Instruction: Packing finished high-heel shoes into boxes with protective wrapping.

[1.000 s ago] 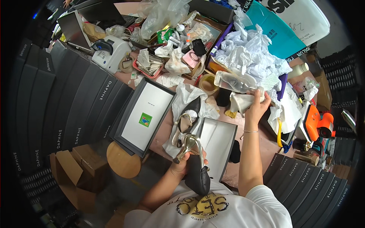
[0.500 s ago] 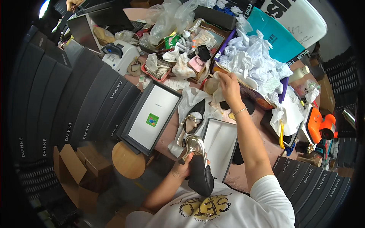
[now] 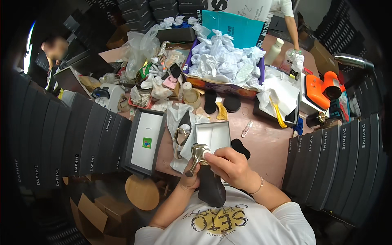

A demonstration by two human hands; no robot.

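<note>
My left hand [image 3: 189,176] is wrapped round a black high-heeled shoe [image 3: 211,191] with a shiny metallic heel, held sole-up in front of my chest. My right hand [image 3: 233,166] pinches a small white wad [image 3: 207,155] against the shoe near the metallic part. What the wad is made of is hard to see. The matching shoe [image 3: 182,136] lies just beyond on white tissue paper [image 3: 176,112]. Beside it stands a shoe box base [image 3: 216,134] with a white inside. A pale bottle [image 3: 188,93] sits in a round container farther back.
The dark box lid [image 3: 141,145] lies to the left. Dark shoe boxes are stacked at left [image 3: 81,139] and right [image 3: 335,159]. A purple-edged box [image 3: 222,85] of crumpled paper, an orange tool [image 3: 322,92] and a yellow-handled item [image 3: 277,112] line the back. Another person's arm [image 3: 291,30] reaches in.
My right hand has come back from the round container to the shoe, with the white wad at its fingertips. My left hand still holds the shoe. The view has tilted up and turned.
</note>
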